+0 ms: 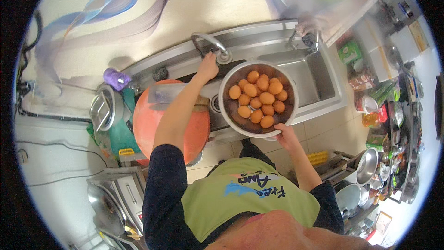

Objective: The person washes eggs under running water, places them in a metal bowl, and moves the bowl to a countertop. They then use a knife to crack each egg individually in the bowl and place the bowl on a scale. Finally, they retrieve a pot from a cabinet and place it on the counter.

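My right hand [286,135] grips the near rim of a large round metal bowl [231,122]. Inside lie several brown eggs [267,98], heaped toward the middle. Dark metal shows around them, and I cannot tell whether there is water in the bowl. The bowl sits over the divider area of a stainless steel sink [341,102], covering part of it. At the base of the curved chrome faucet [210,38], my left hand [208,67] has its fingers closed around the handle, which they mostly hide.
Left of the bowl, an orange round lid or board [152,111] bears a clear plastic box [163,93]. A second tap [316,40] stands at the right basin. Metal pans [105,108] are at far left. A crowded shelf [392,139] lines the right, with a yellow egg tray [317,158] nearby.
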The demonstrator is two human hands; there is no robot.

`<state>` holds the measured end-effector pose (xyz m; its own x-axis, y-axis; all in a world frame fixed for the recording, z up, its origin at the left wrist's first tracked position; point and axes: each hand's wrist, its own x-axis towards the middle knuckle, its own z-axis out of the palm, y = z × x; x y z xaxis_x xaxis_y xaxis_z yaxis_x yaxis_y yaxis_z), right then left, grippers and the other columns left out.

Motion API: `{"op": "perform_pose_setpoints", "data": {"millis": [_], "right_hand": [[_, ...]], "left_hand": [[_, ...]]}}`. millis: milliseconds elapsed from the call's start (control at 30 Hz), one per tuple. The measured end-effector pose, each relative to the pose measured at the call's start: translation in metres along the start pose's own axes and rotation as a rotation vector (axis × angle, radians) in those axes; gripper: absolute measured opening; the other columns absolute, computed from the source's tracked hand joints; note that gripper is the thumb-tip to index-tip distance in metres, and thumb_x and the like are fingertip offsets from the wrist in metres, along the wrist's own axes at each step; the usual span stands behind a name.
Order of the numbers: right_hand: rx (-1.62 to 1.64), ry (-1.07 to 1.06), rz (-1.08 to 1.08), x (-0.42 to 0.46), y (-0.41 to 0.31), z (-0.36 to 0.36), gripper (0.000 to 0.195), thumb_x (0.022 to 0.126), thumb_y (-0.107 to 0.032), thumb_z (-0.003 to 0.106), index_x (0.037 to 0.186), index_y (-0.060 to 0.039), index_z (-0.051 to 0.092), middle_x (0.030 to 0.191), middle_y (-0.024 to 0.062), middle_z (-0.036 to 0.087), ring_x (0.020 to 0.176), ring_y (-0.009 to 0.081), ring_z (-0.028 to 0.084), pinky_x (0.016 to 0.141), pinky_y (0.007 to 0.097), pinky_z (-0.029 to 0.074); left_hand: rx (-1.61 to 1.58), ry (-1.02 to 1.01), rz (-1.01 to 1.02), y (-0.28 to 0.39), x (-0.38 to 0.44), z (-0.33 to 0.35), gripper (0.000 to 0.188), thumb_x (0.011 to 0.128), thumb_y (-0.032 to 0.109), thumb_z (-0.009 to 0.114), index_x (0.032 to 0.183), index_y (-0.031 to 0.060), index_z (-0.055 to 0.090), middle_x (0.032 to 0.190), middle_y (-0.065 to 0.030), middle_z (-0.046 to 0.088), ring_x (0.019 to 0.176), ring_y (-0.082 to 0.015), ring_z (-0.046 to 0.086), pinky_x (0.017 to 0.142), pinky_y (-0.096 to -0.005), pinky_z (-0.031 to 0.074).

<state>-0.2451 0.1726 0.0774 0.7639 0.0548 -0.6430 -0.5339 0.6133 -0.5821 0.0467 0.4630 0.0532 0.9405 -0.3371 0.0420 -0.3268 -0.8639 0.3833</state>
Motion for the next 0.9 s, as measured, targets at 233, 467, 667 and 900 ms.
{"op": "perform_pose_setpoints", "data": {"millis": [233,467,667,900], "right_hand": [[-0.009,-0.027,0.028,0.041,-0.014,0.019,0.04,0.08,-0.009,0.057,0.117,-0.002,0.044,0.1,0.0061,0.059,0.084,0.0176,0.061,0.064,0.0319,0.053],[-0.005,-0.034,0.103,0.063,-0.026,0.033,0.039,0.078,-0.008,0.058,0.116,-0.0025,0.049,0.104,0.0081,0.06,0.09,0.0199,0.061,0.072,0.0362,0.054],[-0.019,-0.074,0.107,0.074,-0.034,0.036,0.041,0.077,-0.007,0.059,0.116,-0.0036,0.049,0.104,0.0077,0.06,0.093,0.0214,0.061,0.075,0.0377,0.053],[-0.013,-0.026,0.075,0.065,-0.03,0.024,0.042,0.075,-0.007,0.064,0.114,-0.0066,0.048,0.099,0.0043,0.059,0.09,0.0182,0.058,0.074,0.0356,0.049]], "left_hand": [[0.019,0.024,-0.188,-0.007,0.046,0.004,0.028,0.073,0.017,0.063,0.091,-0.0039,0.064,0.092,-0.0253,0.062,0.089,-0.0383,0.06,0.078,-0.0437,0.049],[-0.162,-0.166,-0.058,0.004,0.02,-0.025,0.023,0.08,0.018,0.056,0.096,0.0025,0.064,0.095,-0.0262,0.061,0.092,-0.0387,0.059,0.077,-0.0426,0.048],[-0.859,-0.268,-0.363,-0.02,0.011,-0.005,0.028,0.088,0.022,0.052,0.104,0.0015,0.062,0.101,-0.0156,0.064,0.093,-0.0272,0.061,0.08,-0.0375,0.046],[-1.084,-0.418,-0.27,-0.043,0.008,0.026,0.032,0.09,0.02,0.051,0.113,-0.0014,0.057,0.104,-0.0098,0.064,0.092,-0.0201,0.06,0.082,-0.0334,0.046]]}}
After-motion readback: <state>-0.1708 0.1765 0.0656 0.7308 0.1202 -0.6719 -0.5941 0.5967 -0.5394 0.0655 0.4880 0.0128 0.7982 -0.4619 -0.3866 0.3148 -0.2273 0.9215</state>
